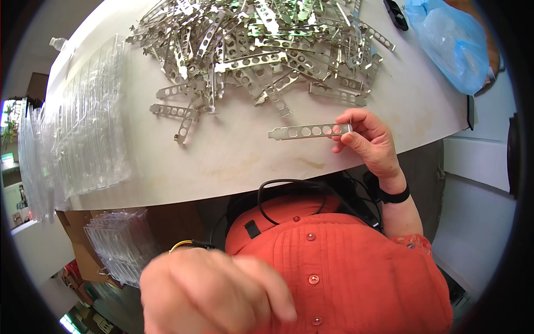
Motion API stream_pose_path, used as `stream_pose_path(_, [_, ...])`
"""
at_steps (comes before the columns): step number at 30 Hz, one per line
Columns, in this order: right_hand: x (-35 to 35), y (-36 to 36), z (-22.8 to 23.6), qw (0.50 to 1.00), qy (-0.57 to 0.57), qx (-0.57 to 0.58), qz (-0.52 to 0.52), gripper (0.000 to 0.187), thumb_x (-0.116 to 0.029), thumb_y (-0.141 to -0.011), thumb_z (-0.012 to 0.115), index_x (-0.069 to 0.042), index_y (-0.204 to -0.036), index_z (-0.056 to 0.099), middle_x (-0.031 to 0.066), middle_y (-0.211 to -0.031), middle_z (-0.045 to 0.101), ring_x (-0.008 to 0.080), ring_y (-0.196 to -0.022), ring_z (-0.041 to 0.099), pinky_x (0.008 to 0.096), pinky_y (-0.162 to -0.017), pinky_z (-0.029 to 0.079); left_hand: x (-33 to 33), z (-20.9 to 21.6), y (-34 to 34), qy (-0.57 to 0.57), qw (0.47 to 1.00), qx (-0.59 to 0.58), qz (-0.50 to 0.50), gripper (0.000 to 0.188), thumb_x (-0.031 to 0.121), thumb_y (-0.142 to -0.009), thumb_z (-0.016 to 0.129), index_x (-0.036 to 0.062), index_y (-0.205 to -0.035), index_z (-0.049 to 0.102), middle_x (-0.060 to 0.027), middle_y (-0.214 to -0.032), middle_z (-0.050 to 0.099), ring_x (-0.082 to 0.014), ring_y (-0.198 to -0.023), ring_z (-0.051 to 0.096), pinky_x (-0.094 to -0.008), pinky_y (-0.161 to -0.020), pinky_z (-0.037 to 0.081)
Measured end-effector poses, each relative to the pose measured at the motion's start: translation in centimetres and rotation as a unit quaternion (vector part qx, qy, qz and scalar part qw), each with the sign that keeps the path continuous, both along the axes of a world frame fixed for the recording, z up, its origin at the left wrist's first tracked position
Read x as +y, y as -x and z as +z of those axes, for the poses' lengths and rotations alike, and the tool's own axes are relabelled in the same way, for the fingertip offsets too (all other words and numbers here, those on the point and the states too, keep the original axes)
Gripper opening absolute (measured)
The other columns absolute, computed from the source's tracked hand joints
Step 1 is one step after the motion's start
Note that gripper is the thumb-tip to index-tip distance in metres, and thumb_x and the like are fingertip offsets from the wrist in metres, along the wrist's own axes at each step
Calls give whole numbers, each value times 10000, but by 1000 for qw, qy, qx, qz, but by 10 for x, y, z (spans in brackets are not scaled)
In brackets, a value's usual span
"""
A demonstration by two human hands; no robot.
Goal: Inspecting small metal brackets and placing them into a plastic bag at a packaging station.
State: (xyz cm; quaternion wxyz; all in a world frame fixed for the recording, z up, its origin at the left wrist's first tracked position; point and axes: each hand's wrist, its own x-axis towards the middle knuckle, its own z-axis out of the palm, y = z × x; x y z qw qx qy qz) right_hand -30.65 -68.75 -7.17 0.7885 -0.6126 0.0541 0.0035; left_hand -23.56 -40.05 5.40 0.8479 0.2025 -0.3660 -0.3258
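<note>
Right hand [371, 138]: thumb and fingers pinching the right end of a flat silver metal bracket with a row of cut-out holes [300, 132], held level over the white counter [222, 170], near its front edge. Left hand [214, 292]: blurred, fingers curled, off the counter's front edge; cannot tell if holding anything. Heap of loose silver metal brackets [258, 58] toward far edge. Clear ribbed plastic trays [100, 128] along left edge; translucent blue plastic bag [448, 47] at right edge.
</note>
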Motion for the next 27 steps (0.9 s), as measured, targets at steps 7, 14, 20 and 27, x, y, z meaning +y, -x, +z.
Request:
stream_pose_path(7, [0,0,0,1000,22,-11,-3,269,-75,-953,641,-3,-1203,573,75,-1035,656,136,-928,646,299,-791,582,-13,19,-8,72,987,14,-144,333,225,-979,572,-27,-769,627,-199,-801,590,-277,-632,569,-482,-782,511])
stream_pose_path(14, [-1,1,-2,1000,24,-5,-1,263,-78,-953,641,-9,-1198,575,76,-1034,653,138,-911,647,297,-792,581,-10,14,-9,115,978,22,-170,331,208,-977,562,-23,-747,623,-196,-780,586,-279,-620,571,-484,-786,515])
stream_pose_path(20, [1,-1,0,1000,21,-7,2,259,-78,-954,640,-7,-1194,573,76,-1032,655,139,-897,648,295,-798,577,-6,19,-6,100,983,24,-153,312,181,-970,558,-19,-737,616,-193,-781,590,-282,-614,573,-495,-814,524])
stream_pose_path(27, [-2,1,-3,1000,21,-7,1,263,-78,-952,643,-5,-1196,575,79,-1039,665,135,-908,649,298,-797,578,-13,12,-8,152,977,-7,-150,300,169,-967,567,-22,-741,618,-200,-817,597,-287,-608,572,-490,-785,534])
